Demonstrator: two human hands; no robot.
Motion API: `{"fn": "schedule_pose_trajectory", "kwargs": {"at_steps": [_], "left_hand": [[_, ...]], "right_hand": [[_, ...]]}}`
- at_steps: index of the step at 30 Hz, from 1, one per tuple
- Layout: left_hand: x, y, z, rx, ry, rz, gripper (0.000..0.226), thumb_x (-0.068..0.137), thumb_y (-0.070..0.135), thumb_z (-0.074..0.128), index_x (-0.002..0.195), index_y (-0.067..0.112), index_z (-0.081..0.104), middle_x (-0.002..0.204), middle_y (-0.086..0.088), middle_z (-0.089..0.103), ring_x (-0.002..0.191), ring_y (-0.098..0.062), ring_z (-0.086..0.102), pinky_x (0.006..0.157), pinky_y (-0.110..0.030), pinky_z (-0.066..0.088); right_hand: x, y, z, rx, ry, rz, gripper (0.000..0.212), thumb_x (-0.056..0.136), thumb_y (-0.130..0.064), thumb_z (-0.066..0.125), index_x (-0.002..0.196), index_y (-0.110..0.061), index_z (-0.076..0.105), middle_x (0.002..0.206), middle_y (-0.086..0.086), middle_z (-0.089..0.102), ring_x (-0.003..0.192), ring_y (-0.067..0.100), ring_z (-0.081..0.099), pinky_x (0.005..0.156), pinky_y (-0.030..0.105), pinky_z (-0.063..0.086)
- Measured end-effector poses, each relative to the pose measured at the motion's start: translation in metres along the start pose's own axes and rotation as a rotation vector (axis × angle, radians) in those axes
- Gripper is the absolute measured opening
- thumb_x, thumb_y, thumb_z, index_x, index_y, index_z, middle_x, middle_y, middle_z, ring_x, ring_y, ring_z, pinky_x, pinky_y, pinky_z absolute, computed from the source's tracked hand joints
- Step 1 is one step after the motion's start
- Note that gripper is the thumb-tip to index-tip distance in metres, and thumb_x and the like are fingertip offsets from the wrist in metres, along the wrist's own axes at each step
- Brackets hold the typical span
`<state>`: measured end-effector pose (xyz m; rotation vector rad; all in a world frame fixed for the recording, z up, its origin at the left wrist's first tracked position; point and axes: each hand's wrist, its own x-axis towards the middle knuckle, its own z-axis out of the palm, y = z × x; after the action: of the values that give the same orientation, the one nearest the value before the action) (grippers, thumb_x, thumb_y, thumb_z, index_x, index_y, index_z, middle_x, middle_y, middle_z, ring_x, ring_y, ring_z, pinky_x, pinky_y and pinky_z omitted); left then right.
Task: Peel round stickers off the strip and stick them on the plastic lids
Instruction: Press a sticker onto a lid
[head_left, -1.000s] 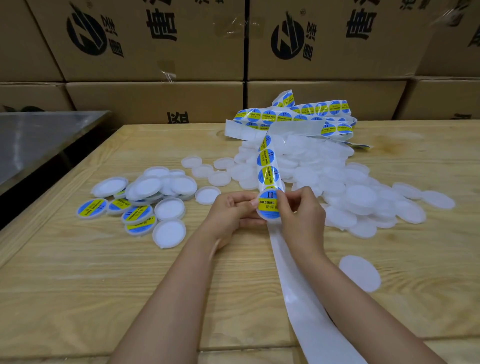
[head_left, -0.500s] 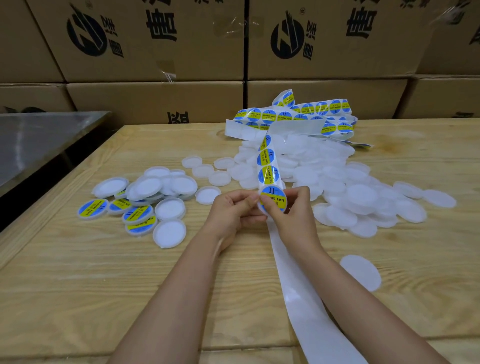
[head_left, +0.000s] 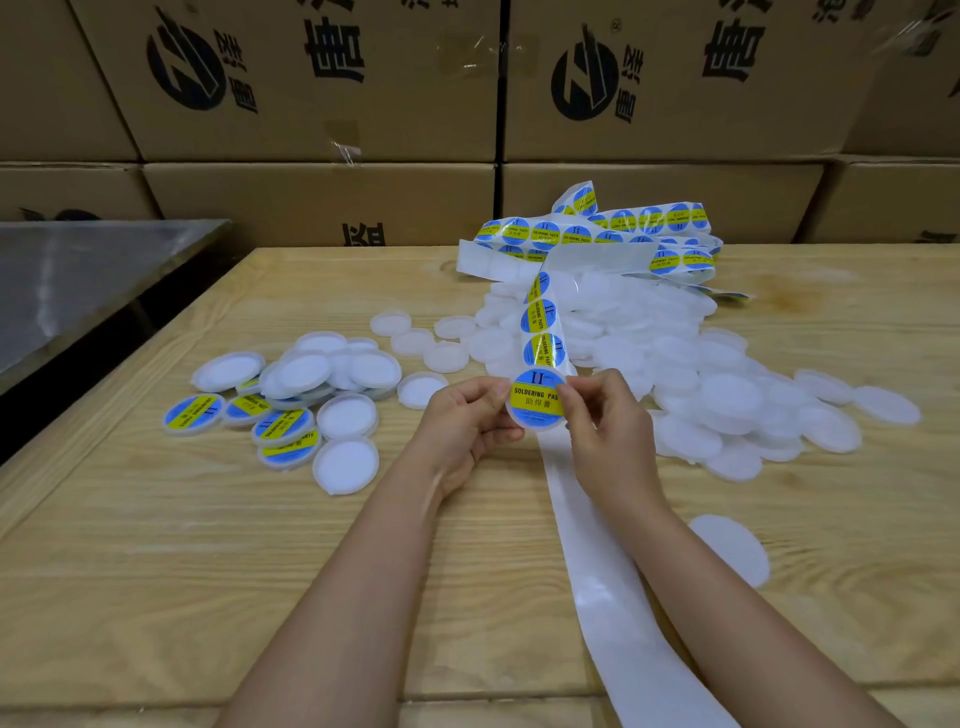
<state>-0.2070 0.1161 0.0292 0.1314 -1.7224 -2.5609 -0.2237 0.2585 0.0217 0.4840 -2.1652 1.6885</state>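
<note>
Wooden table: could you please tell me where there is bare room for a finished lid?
Free: front left of the wooden table, between the pile of blue-labelled round lids and the near edge; also right of the lone white round lid. Crowded: the heap of plain white plastic lids and tangled sticker strip.

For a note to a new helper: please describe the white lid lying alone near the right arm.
On the wooden table, find the big pile of plain white lids on the right. Nearer the person, just right of the right forearm, lies one lid. Unlike its neighbours, it touches no other.
</note>
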Motion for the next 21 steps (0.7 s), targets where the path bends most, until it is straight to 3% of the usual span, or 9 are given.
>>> {"fn": "schedule_pose_trajectory", "kwargs": {"at_steps": [6,9,13,17,21], "left_hand": [[-0.003,-0.002,0.004,0.043,-0.076,0.015,0.018,0.093,0.006,0.049,0.080,0.005,0.062,0.070,-0.005,0.071,0.060,-0.014,0.068,0.053,-0.021,0.054],[-0.004,-0.004,0.008,0.052,-0.101,0.016,0.016,0.092,0.005,0.051,0.080,0.005,0.062,0.071,-0.005,0.071,0.061,-0.014,0.068,0.054,-0.023,0.055],[-0.002,-0.006,0.008,0.034,-0.054,0.017,0.016,0.091,0.006,0.052,0.080,0.006,0.064,0.070,-0.005,0.071,0.060,-0.014,0.068,0.053,-0.023,0.055],[-0.001,-0.006,0.011,0.018,-0.007,0.013,0.027,0.092,0.006,0.053,0.071,0.010,0.070,0.068,-0.005,0.071,0.059,-0.014,0.068,0.052,-0.022,0.054],[0.007,-0.004,0.007,0.108,0.255,0.114,0.019,0.092,0.009,0.056,0.079,0.010,0.070,0.068,-0.003,0.070,0.060,-0.013,0.065,0.054,-0.023,0.054]], "right_hand": [[0.001,0.004,0.001,-0.063,0.149,0.049,0.022,0.088,-0.023,0.063,0.074,-0.014,0.049,0.064,-0.006,0.057,0.062,0.008,0.053,0.054,0.016,0.038],[0.001,0.005,0.002,-0.098,0.191,0.078,0.028,0.085,-0.031,0.066,0.075,-0.015,0.045,0.061,-0.007,0.050,0.058,0.002,0.050,0.052,0.014,0.036],[0.001,0.006,0.003,-0.140,0.116,0.160,0.037,0.076,-0.045,0.070,0.080,-0.020,0.043,0.065,-0.010,0.052,0.060,0.002,0.052,0.053,0.017,0.036],[0.000,0.006,0.003,-0.133,0.000,0.225,0.056,0.065,-0.055,0.075,0.098,-0.024,0.042,0.078,-0.010,0.059,0.074,0.006,0.059,0.060,0.023,0.043],[-0.002,0.006,0.006,-0.162,-0.102,0.221,0.068,0.072,-0.057,0.068,0.124,-0.025,0.037,0.078,-0.006,0.061,0.074,0.001,0.057,0.064,0.019,0.041]]}}
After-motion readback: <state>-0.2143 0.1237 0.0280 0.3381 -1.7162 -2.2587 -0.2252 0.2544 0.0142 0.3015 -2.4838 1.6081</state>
